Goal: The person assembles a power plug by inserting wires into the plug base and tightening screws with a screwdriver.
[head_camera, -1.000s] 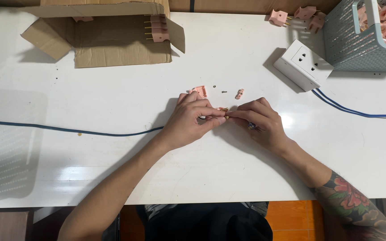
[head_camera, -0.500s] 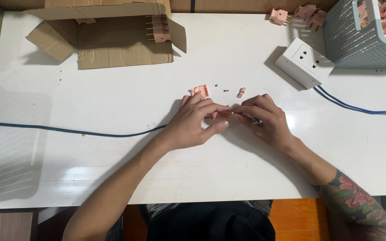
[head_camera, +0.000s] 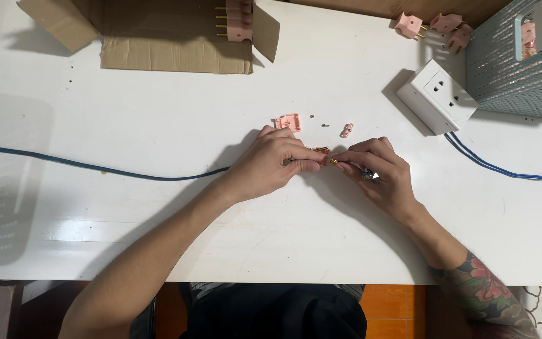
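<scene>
Both hands (head_camera: 330,164) pinch small brass prongs (head_camera: 321,150) over glossy white table (head_camera: 158,125).

An open brown cardboard box (head_camera: 158,31) lay at the far left of the white tabletop (head_camera: 158,125), flaps spread flat, with a pink plug (head_camera: 238,19) at its right edge.

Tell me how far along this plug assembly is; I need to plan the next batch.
Done: several pink plugs lie closed by the basket. In hand: left hand and right hand pinch a small brass part between fingertips. Left: a pink shell half, a screw and a small pink piece lie loose on the table.
</scene>
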